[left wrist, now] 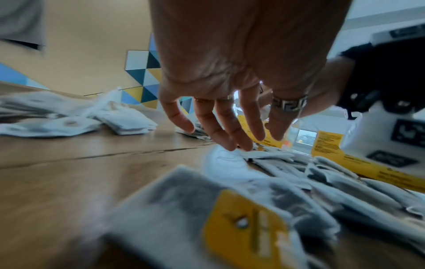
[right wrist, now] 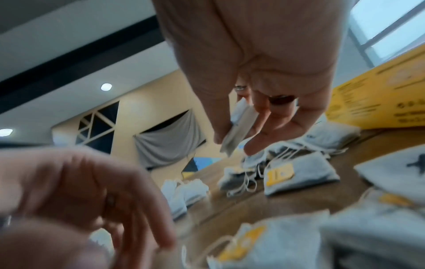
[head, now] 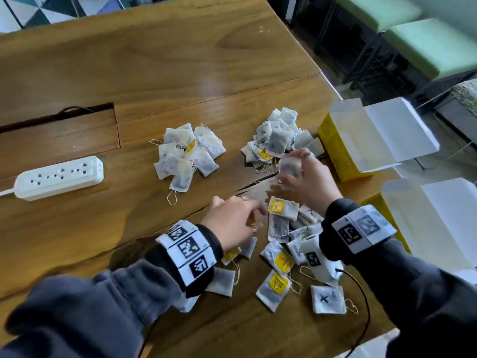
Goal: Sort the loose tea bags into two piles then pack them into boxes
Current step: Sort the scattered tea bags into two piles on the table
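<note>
A flat, papery white tea bag [head: 289, 167], square and dark-filled, is pinched in the right hand [head: 307, 182] over the wooden table [head: 154, 60], just beside the right-hand pile [head: 277, 136] and the open yellow cardboard box [head: 343, 151]. The left hand [head: 233, 219], fingers straight and loose, reaches into the loose tea bags [head: 286, 244]. A second pile [head: 185, 155] lies further left.
</note>
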Demonstrator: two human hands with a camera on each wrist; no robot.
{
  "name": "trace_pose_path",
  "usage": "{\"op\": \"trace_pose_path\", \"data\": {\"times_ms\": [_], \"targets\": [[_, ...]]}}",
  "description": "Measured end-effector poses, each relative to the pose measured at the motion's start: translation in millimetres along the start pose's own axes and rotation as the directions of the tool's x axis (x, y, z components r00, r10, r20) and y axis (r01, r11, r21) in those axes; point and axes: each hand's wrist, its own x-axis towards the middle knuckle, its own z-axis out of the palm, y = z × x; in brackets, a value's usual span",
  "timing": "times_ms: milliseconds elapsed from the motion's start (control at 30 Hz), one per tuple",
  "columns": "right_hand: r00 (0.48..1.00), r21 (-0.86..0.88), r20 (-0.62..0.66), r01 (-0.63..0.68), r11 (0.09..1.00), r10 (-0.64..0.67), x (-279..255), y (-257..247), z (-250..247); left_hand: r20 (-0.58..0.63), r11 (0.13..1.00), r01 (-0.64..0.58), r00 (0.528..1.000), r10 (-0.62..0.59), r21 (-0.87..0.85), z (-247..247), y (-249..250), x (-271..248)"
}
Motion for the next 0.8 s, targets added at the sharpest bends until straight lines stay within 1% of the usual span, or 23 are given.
{"op": "trace_pose_path", "data": {"times_ms": [67, 133, 200, 333, 433, 600, 700, 733, 800], "targets": [[0.999, 0.107, -0.048, 0.003, 0.994, 0.002, -1, 3, -14, 0.048, 0.995, -0.015, 0.999, 0.01, 0.1, 5, 14, 9], [0.999, 0.184, -0.016, -0.032, 0.982, 0.036, -2, 10, -21, 0.074, 0.982, 0.024, 0.997, -0.038, 0.188, 10, 25, 18], [0.997, 0.144, 0.035, -0.068, 0.987, 0.064, -2, 21, -23, 0.081, 0.979, 0.055, 0.994, -0.072, 0.197, 16, 32, 26], [0.997, 0.126, 0.035, -0.072, 0.989, 0.068, -6, 37, -24, 0.137, 0.998, 0.022, 0.99, -0.029, 0.053, 24, 43, 34], [0.997, 0.121, 0.02, -0.072, 0.99, 0.07, -8, 46, -26, 0.122, 0.996, 0.064, 0.991, -0.056, -0.062, 25, 46, 38], [0.996, 0.153, -0.013, -0.082, 0.985, 0.085, -11, 53, -27, 0.093, 0.963, 0.127, 0.99, -0.108, -0.239, 28, 43, 38], [0.997, 0.175, -0.009, -0.074, 0.982, 0.077, -13, 54, -27, 0.052, 0.926, 0.172, 0.985, -0.164, -0.335, 23, 34, 36], [0.998, 0.177, -0.01, -0.065, 0.982, 0.068, -14, 53, -28, 0.045, 0.901, 0.197, 0.98, -0.195, -0.386, 18, 30, 34], [0.999, 0.181, -0.021, -0.037, 0.983, 0.042, -17, 51, -30, 0.05, 0.814, 0.237, 0.967, -0.249, -0.53, 6, 19, 27]]}}
